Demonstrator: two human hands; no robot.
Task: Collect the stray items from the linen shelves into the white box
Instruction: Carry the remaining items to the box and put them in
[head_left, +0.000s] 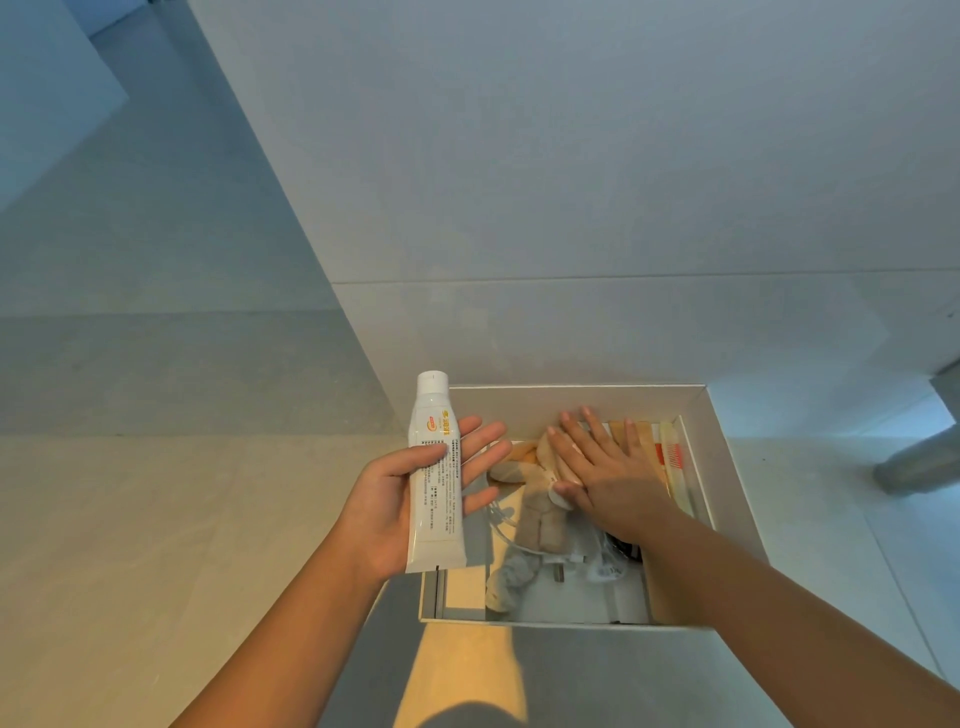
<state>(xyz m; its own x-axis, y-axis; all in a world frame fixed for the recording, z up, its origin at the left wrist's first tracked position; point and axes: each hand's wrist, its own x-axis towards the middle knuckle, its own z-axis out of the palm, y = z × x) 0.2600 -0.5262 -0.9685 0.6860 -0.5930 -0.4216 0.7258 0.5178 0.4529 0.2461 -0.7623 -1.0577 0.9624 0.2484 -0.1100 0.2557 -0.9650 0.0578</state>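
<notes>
Perhaps toothpaste: left hand (382, 501) holds orange-logo tube (435, 483).

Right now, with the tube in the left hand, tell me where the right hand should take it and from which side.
Take the tube by its upper body just under the cap, coming from the far end. That end stands clear beyond the left hand, whose thumb crosses the middle.

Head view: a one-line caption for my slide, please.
Left hand holds a white tube; right hand flat over a plush toy in the white box.
</notes>
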